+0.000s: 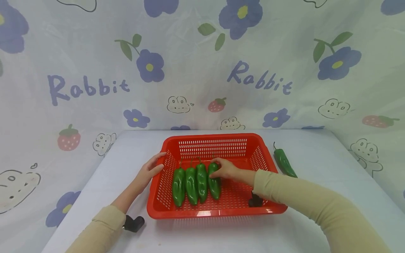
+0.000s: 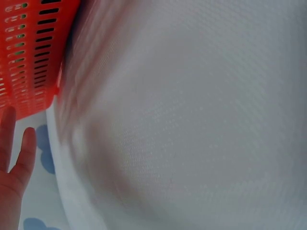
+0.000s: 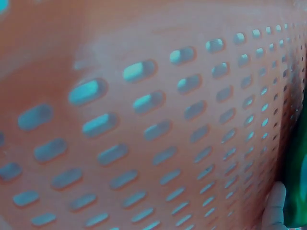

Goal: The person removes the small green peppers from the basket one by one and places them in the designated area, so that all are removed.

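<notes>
A red plastic basket (image 1: 218,212) holds a row of green chili peppers (image 1: 191,186), side by side with stems toward the far wall. My right hand (image 1: 226,169) reaches in over the right rim and grips the rightmost pepper (image 1: 215,188) of the row, thumb and fingers across its upper part. In the right wrist view, a fingertip (image 3: 274,206) shows beside that green pepper at the right edge. My left hand (image 1: 148,172) is at the basket's left rim, its fingers stretched out. The left wrist view has its fingers (image 2: 26,148) extended beside the basket wall (image 2: 48,52).
Another green chili pepper (image 1: 284,162) lies on the white table (image 1: 319,158) to the right of the basket, partly behind my right sleeve (image 1: 300,193). A printed cloth (image 1: 196,70) with flowers and rabbits hangs behind the table.
</notes>
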Tool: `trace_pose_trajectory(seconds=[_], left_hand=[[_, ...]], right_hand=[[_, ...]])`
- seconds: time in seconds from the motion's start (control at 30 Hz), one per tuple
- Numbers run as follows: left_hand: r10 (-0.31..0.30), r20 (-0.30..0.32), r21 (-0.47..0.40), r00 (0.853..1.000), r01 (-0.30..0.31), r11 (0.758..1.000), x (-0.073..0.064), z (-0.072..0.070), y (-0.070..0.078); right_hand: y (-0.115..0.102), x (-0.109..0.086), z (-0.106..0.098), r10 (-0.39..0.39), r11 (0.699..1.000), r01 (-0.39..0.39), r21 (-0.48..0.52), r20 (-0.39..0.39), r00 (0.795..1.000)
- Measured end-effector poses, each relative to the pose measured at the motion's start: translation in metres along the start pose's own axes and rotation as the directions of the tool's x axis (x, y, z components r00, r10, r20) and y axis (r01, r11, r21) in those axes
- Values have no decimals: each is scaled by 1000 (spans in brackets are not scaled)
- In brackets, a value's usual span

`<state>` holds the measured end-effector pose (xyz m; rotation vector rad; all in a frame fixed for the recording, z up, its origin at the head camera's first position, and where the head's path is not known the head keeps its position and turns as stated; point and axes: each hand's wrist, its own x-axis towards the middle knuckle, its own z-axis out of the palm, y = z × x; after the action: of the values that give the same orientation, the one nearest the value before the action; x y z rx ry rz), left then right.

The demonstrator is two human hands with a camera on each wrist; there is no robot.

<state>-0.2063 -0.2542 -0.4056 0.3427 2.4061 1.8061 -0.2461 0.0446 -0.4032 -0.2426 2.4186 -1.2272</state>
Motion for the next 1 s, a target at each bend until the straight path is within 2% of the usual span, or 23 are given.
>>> trace_pose_trajectory(seconds=[0.4, 1.0], left_hand=[[-1, -1, -2, 1000, 1, 1000, -1, 1, 1], [-1, -6, -11, 1000, 1, 1000, 0, 1, 0]], right_hand=[[-2, 3, -3, 3, 999, -4, 47, 22, 1000], [-14, 4, -22, 14, 973, -23, 232, 40, 999]])
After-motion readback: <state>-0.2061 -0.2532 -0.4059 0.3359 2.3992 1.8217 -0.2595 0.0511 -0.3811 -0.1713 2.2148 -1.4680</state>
